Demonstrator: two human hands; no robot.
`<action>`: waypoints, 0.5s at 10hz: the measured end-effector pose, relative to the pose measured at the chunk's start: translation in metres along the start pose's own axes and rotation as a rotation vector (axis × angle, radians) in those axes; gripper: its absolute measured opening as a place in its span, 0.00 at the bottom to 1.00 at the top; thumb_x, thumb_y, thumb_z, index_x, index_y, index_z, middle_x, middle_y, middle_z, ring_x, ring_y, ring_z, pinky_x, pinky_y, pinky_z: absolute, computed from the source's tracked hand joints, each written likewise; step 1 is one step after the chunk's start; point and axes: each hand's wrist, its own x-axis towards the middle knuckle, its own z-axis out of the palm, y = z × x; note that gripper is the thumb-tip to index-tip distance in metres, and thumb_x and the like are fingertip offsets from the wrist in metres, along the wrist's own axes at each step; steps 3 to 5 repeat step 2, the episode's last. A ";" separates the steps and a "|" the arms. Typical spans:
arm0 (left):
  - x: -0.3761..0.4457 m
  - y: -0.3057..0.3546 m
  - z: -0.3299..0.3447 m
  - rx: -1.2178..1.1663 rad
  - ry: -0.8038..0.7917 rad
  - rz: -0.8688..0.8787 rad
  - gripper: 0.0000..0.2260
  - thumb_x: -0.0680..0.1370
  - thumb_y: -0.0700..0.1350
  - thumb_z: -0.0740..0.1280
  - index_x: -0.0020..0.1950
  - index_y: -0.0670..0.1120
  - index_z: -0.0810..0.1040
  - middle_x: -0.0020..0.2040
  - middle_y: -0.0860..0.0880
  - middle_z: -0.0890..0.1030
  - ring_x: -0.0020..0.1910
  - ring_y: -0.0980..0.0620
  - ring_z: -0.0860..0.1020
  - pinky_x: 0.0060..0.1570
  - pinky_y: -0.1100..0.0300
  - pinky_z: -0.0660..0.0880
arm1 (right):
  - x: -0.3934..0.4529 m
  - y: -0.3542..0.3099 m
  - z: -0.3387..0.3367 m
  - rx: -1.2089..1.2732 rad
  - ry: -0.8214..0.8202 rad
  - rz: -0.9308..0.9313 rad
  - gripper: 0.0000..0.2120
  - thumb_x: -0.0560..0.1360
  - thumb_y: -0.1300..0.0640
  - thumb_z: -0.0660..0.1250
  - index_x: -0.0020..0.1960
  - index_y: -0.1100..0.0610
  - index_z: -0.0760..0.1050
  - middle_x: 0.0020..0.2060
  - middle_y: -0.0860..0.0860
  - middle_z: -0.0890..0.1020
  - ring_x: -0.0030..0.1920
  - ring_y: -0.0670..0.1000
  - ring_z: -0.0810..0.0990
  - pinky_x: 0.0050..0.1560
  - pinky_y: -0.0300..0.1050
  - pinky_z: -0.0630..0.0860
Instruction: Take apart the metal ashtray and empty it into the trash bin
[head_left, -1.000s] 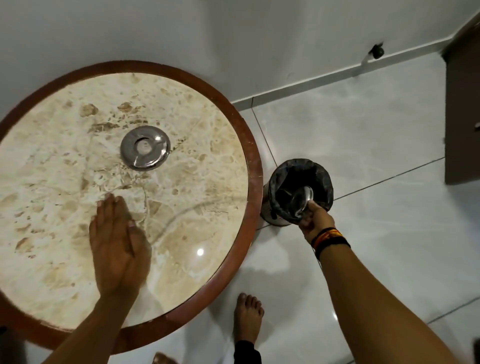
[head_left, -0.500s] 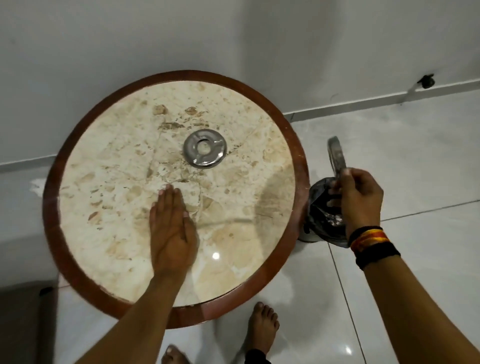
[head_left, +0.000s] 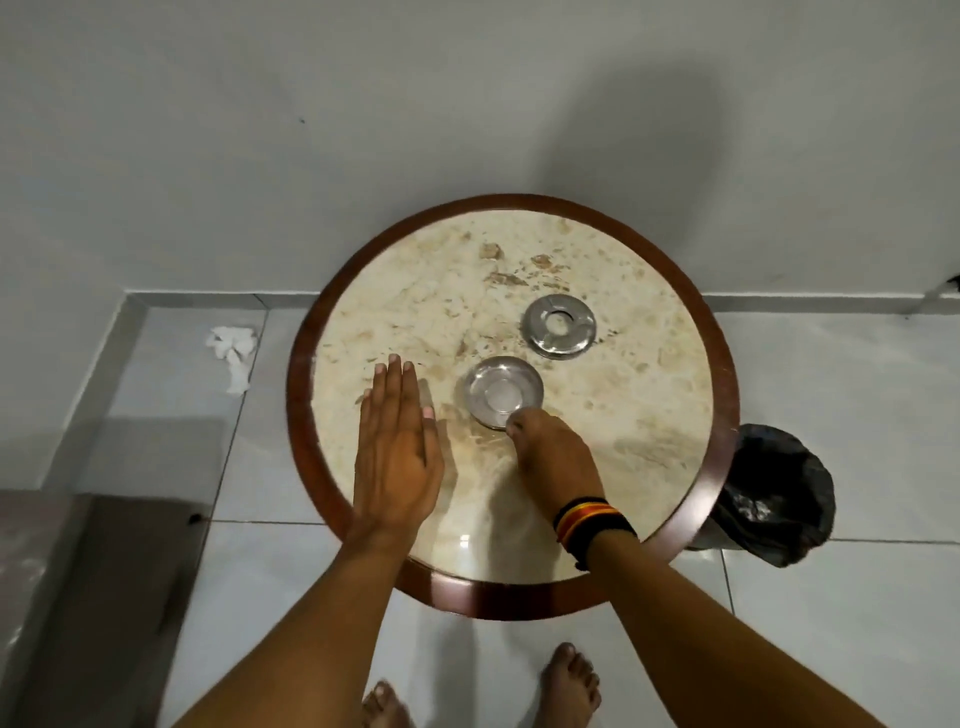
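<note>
Round marble tabletop (head_left: 649, 415) beside a lined trash bin (head_left: 779, 493).
Right hand (head_left: 553, 460) grips the ashtray bowl's (head_left: 501, 392) rim; left hand (head_left: 397, 452) lies flat, released; ashtray lid (head_left: 558, 325) sits apart.

The worktop (head_left: 649, 415) is mottled cream and tan marble inside a reddish-brown rim; the ashtray bowl (head_left: 503, 397) and ring lid (head_left: 559, 326) are shiny silver; the trash bin (head_left: 779, 499) wears a black liner; the wristbands (head_left: 592, 522) are striped black, red and yellow.

Table rim (head_left: 724, 395) hides part of the trash bin (head_left: 779, 493).
</note>
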 end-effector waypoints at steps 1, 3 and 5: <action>0.004 -0.005 -0.024 -0.001 0.039 0.038 0.28 0.87 0.53 0.47 0.86 0.43 0.56 0.87 0.45 0.56 0.86 0.48 0.52 0.84 0.47 0.52 | -0.002 -0.004 -0.005 -0.077 -0.001 -0.010 0.12 0.83 0.55 0.57 0.62 0.53 0.76 0.52 0.54 0.84 0.49 0.59 0.83 0.46 0.49 0.77; 0.010 0.007 -0.063 -0.026 0.059 0.098 0.27 0.87 0.50 0.51 0.85 0.43 0.57 0.86 0.45 0.57 0.86 0.48 0.53 0.84 0.49 0.52 | -0.004 -0.019 -0.033 -0.112 0.022 0.016 0.20 0.83 0.48 0.57 0.74 0.49 0.67 0.60 0.52 0.83 0.55 0.56 0.83 0.49 0.49 0.79; 0.010 0.007 -0.063 -0.026 0.059 0.098 0.27 0.87 0.50 0.51 0.85 0.43 0.57 0.86 0.45 0.57 0.86 0.48 0.53 0.84 0.49 0.52 | -0.004 -0.019 -0.033 -0.112 0.022 0.016 0.20 0.83 0.48 0.57 0.74 0.49 0.67 0.60 0.52 0.83 0.55 0.56 0.83 0.49 0.49 0.79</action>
